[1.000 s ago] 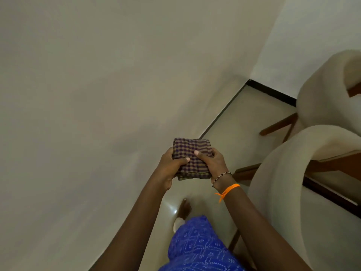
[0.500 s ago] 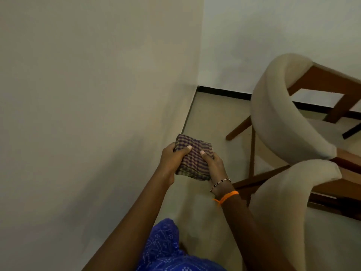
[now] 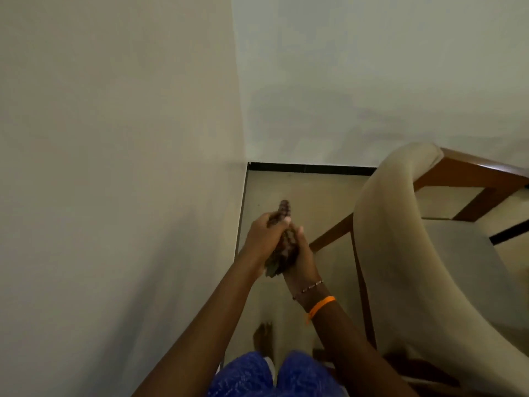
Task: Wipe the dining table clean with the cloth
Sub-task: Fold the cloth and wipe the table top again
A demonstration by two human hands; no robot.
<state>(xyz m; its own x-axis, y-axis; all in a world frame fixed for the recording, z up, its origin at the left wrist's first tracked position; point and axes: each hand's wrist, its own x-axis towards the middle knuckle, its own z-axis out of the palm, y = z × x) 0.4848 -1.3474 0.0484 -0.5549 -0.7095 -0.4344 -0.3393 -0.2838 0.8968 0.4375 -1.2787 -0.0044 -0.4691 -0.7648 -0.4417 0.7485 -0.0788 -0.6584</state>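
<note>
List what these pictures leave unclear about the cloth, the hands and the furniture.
- Cloth: head view, motion-blurred and squeezed between left hand and right hand; its folds and pattern are unreadable.
- Dining table: not identifiable; only wall, floor and chair show.
- Chair: seat and legs cut off by the right edge.
- Foot: blurred.

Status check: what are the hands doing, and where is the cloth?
Left hand and right hand both grip folded cloth, edge-on between them. Table surface not clearly in view; wiping not begun. Cream chair close on right.
</note>
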